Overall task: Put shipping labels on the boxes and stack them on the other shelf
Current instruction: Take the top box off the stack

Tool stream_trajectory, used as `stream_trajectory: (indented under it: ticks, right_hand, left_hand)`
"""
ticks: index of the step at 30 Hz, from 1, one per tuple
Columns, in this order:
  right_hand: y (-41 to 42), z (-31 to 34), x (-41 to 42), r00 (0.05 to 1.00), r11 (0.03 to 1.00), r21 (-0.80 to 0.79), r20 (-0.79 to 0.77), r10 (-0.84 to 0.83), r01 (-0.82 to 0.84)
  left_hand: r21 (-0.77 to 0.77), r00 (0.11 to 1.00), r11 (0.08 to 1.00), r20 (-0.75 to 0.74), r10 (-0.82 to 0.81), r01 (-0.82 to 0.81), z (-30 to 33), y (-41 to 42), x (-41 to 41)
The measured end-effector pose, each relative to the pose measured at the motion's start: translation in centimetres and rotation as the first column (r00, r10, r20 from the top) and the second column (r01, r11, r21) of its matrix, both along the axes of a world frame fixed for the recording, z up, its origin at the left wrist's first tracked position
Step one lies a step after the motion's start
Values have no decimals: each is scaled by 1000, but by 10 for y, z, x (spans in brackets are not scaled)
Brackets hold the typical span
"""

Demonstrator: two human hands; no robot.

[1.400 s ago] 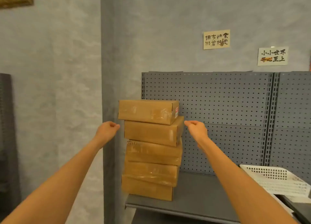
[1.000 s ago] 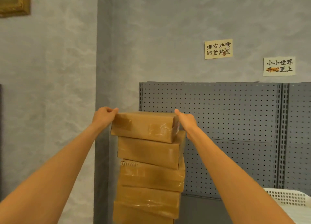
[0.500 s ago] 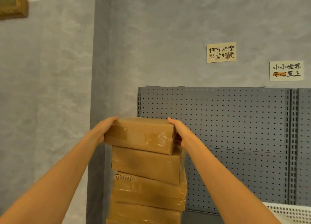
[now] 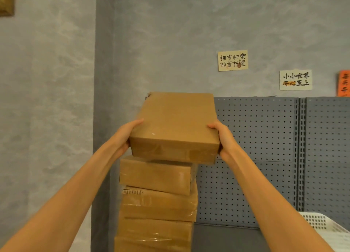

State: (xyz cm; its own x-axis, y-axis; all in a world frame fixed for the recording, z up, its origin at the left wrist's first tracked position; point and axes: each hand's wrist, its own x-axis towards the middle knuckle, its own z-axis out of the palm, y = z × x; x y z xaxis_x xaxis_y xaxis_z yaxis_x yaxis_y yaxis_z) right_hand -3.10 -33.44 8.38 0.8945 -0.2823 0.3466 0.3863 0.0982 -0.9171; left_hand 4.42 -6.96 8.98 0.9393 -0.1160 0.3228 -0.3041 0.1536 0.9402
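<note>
Five boxes (image 4: pixel 176 126), two hands (image 4: pixel 125 136).

My left hand (image 4: pixel 124 138) and right hand (image 4: pixel 224 138) grip the top box (image 4: pixel 176 126) at its 2 sides, its near edge tipped down toward me, above the stack of boxes (image 4: pixel 157 198). Behind: grey pegboard (image 4: pixel 255 157), 2 paper signs (image 4: pixel 232 60) on the wall, and a white basket (image 4: pixel 320 223) at lower right.
</note>
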Motion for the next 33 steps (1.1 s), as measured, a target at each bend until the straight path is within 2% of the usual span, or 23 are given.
stream_trajectory:
  ticks: [2, 5, 12, 21, 26, 33]
  right_hand:
    - [-12, -5, -13, 999, 1000, -25, 34, -4, 5]
    - [-28, -15, -35, 993, 993, -63, 72, -95, 99]
    - [-72, -41, -110, 938, 940, -77, 132, -320, 331]
    - [-125, -87, -166, 903, 900, -82, 59, -425, 429]
    - [-152, -121, -159, 913, 905, -137, -12, -407, 402]
    - [-186, -193, -122, 911, 932, -116, -202, -360, 342]
  left_hand:
    - [15, 998, 999, 56, 40, -40, -2, -18, -14]
    - [42, 986, 994, 143, 92, -98, -8, -45, -32]
    - [137, 973, 986, 197, -118, 92, -40, -101, -73]
    - [97, 968, 965, 36, -250, 245, -91, -163, -106]
    - [127, 972, 964, -1, -234, 232, -129, -192, -104]
    - [164, 969, 965, -175, -177, 206, -199, -219, -88]
